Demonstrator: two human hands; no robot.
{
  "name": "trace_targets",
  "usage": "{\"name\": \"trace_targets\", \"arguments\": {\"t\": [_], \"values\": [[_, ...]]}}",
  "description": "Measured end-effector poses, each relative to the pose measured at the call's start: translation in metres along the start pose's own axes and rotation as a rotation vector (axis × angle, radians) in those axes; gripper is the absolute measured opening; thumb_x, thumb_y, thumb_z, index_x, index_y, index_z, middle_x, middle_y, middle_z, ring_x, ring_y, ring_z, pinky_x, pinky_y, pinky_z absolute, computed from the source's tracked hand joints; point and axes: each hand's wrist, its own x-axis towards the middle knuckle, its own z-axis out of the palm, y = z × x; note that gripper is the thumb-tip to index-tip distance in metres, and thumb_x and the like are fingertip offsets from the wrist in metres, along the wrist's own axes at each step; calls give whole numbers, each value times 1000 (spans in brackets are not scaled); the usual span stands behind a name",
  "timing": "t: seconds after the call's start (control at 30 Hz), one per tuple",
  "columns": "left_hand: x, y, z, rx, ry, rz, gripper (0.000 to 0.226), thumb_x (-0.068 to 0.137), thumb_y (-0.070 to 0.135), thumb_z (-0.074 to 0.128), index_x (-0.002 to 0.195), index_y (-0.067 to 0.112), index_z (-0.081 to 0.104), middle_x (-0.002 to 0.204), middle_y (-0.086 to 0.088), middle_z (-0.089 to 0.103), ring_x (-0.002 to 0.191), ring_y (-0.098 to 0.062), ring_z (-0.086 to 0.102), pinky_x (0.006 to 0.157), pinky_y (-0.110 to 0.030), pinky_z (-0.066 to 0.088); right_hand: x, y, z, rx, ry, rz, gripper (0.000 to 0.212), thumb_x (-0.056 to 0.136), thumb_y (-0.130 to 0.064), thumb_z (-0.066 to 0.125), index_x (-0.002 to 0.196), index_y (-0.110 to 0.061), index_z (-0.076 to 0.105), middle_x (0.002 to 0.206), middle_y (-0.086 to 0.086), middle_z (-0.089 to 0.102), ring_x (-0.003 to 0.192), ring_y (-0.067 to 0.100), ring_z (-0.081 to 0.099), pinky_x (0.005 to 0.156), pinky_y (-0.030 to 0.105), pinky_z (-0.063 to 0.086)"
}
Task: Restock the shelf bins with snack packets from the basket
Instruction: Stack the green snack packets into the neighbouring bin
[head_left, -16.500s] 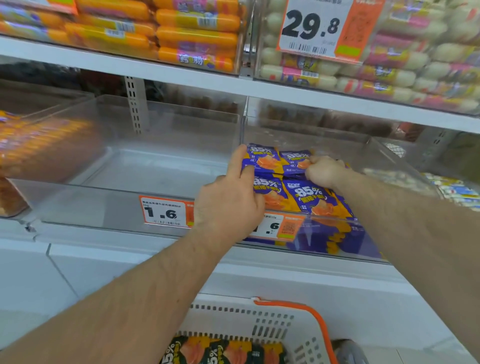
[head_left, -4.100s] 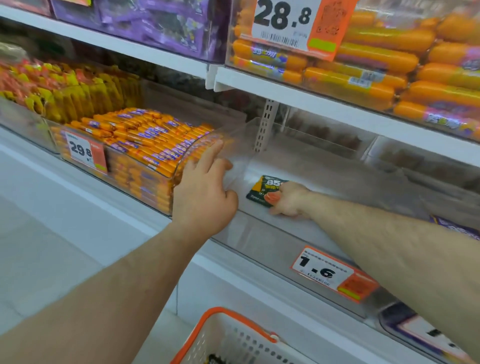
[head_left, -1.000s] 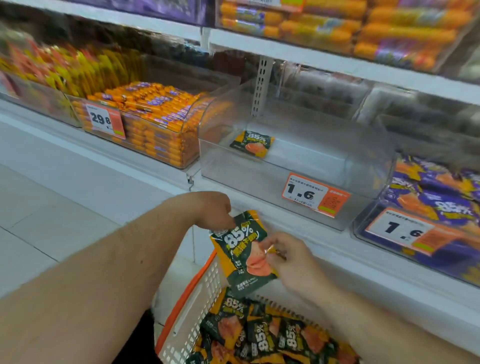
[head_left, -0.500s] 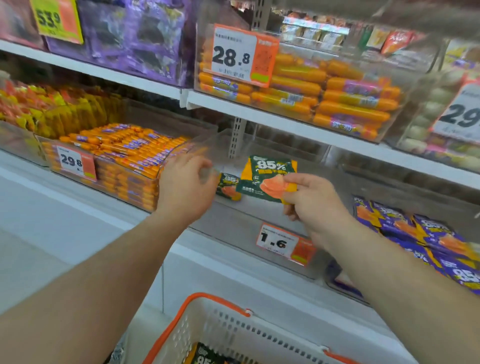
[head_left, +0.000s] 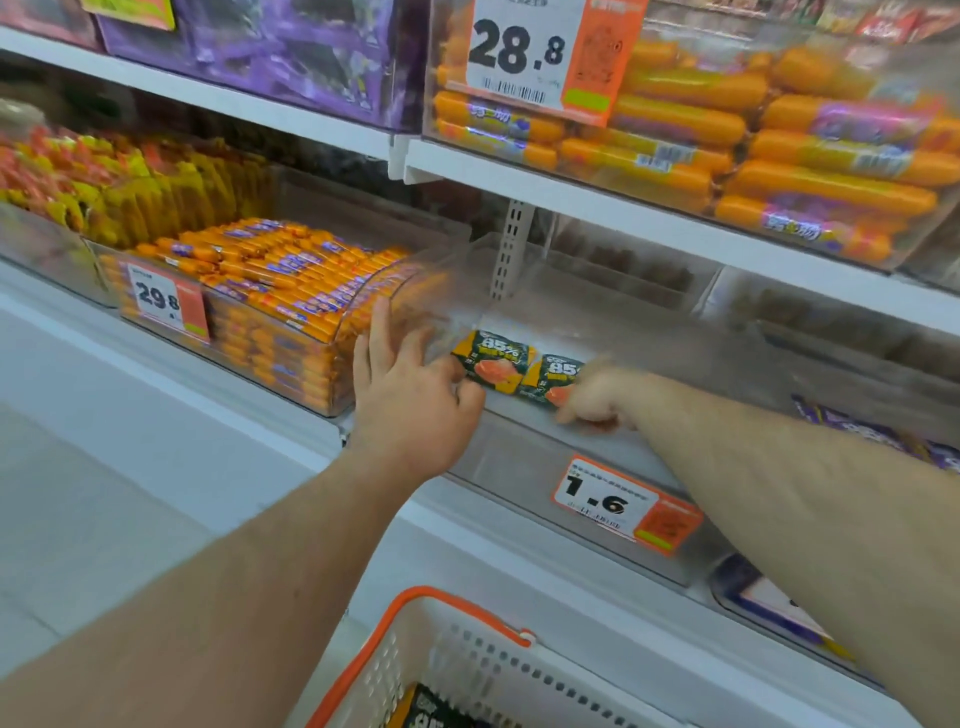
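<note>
Green packet (head_left: 558, 382) under right hand (head_left: 597, 397)

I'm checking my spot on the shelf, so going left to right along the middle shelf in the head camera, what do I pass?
Yellow and red packets → orange sausage bin → left hand → first green packet → second green packet → right hand → purple packets.

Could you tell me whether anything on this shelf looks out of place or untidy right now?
Nothing looks damaged or spilled. The clear bin holds only two green packets, side by side at its left end. The right hand is placing the second.
</note>
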Motion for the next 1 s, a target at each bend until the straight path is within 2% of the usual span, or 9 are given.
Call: {"name": "trace_targets", "arguments": {"t": [0.1,0.2,0.5,0.6,0.67,0.73,0.83,0.93,1.0], "values": [[0,1,2,-1,7,-4,59,80,41,22,111,27,70,151,-4,36,147,-25,-19,117,-43,-12,1,-3,4,-238,45,-32,37,80,-41,75,92,-8,64,86,8,67,68,21,60,62,23,46],[0,4,1,-26,16,-27,59,79,40,22,110,25,70,150,-4,38,146,-23,-20,116,-41,-13,1,-5,3,-253,63,-25,43,84,-39,70,110,-5,65,108,11,68,88,23,64,73,27,49],[0,5,-5,9,-39,2,58,79,43,24,117,26,65,151,-5,35,147,-28,-14,114,-45,-17,-5,-1,0,-118,35,2,46,78,-33,77,109,-3,63,102,12,69,86,26,68,81,38,59],[-3,7,-10,31,120,95,44,80,43,34,103,20,64,127,-11,51,132,-34,29,109,-50,18,-24,-8,-12,29,84,-6,28,79,-30,73,85,-5,61,75,12,65,62,25,59,60,33,52],[-7,14,-18,-89,258,242,30,80,38,40,85,17,61,94,-6,56,95,-32,50,79,-41,38,-42,-15,-20,122,182,-46,21,78,-26,69,78,-6,60,67,8,57,56,23,51,56,29,43],[-17,22,-24,-233,28,349,14,85,29,48,76,19,54,73,5,50,77,-28,54,63,-34,38,-67,-18,-19,141,358,-94,14,77,-24,65,79,-10,65,78,3,65,67,23,58,63,29,50],[-38,25,-19,-99,-472,407,24,89,31,52,66,27,45,67,8,50,78,-24,56,66,-31,45,-111,-13,1,121,767,-314,12,79,-20,60,87,-14,67,94,6,63,87,28,59,74,34,50],[-67,21,-6,114,-904,417,12,91,37,53,84,29,59,95,6,63,92,-19,56,80,-30,47,-144,-2,31,110,1150,-791,8,75,-11,58,75,-5,64,80,15,56,75,35,55,65,39,45],[-84,19,0,229,-1110,408,28,93,39,52,112,22,65,113,1,63,105,-21,57,89,-32,46,-159,7,64,147,1174,-958,7,75,-6,58,71,-2,62,73,16,53,69,34,53,63,39,41]]}}
